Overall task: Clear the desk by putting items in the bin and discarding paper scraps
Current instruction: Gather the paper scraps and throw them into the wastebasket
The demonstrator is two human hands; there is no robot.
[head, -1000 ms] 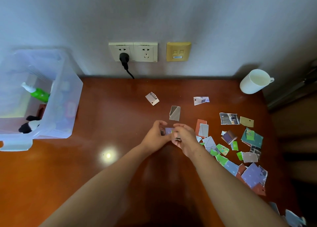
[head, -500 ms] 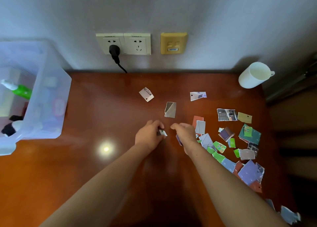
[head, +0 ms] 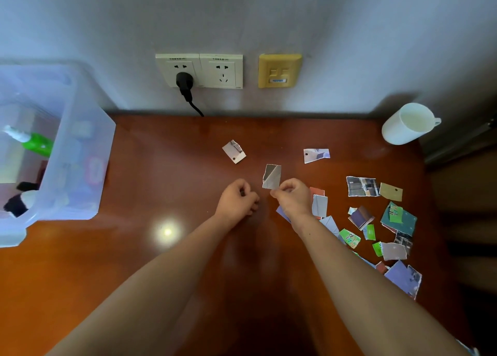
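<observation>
Reddish-brown desk (head: 161, 172) runs up to a grey wall with sockets, and from the head view both bare arms reach across its middle. The right hand (head: 291, 198) appears to pinch the near corner of a grey folded scrap (head: 271, 175) between thumb and forefinger, and the rest of that piece lies flat just beyond the pinch. A purple scrap (head: 281, 211) peeks from under the heel of the same hand. Just left of the pinch, the left hand (head: 236, 201) is curled into a fist; I cannot tell if it hides anything. More torn scraps (head: 398, 217) are strewn right of the grip, and the clear bin (head: 80, 167) stands well off to its left. I'd guess this paper weighs almost nothing, bends and tears easily, and slides on the polished wood. An edge or raised fold is the best place to nip it, and loose pieces are best cupped.
</observation>
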